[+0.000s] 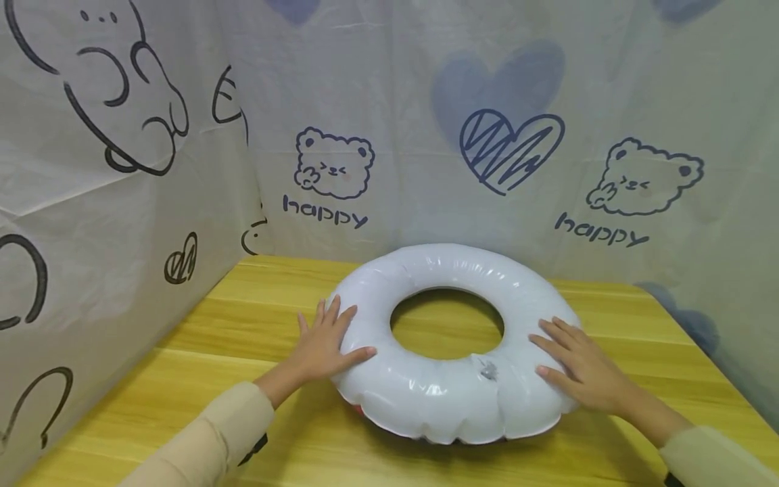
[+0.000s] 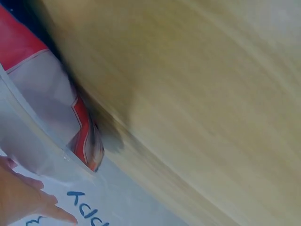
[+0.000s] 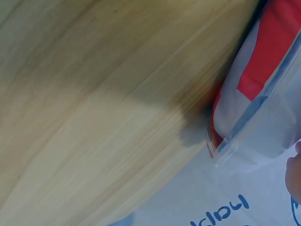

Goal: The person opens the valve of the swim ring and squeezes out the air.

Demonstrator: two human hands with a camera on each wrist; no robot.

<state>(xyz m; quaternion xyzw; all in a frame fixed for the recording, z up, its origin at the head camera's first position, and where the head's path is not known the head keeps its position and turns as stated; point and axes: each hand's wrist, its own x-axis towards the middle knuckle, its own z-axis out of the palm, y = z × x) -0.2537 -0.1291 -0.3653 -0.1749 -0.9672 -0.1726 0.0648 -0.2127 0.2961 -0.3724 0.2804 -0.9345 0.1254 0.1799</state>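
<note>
Hidden in the head view: most of the underside of the white swim ring (image 1: 441,399), with only a sliver of red at its lower left. Shows in both wrist views as red and pale panels (image 3: 277,37). Hard to make out: a small grey patch (image 1: 489,369) on the ring's near right part. Cut off: the left hand (image 1: 322,345) at the lower left of its wrist view, and all but a bit of the right hand (image 1: 584,365) in the other.

In the head view, fingers of both hands extended and spread, resting on opposite sides of the ring. Cannot tell how hard.

Beneath the ring, a yellow wood-grain table (image 1: 645,352); behind, a pale curtain (image 1: 414,169) with bears, hearts and "happy". Along the left edge, a similar cloth (image 1: 122,210).

Lies midway between the table's left and right edges, overlapping the far edge in view. Cannot tell whether touching the curtain. Wide wood toward the left edge, somewhat less toward the right; near edge out of frame.
</note>
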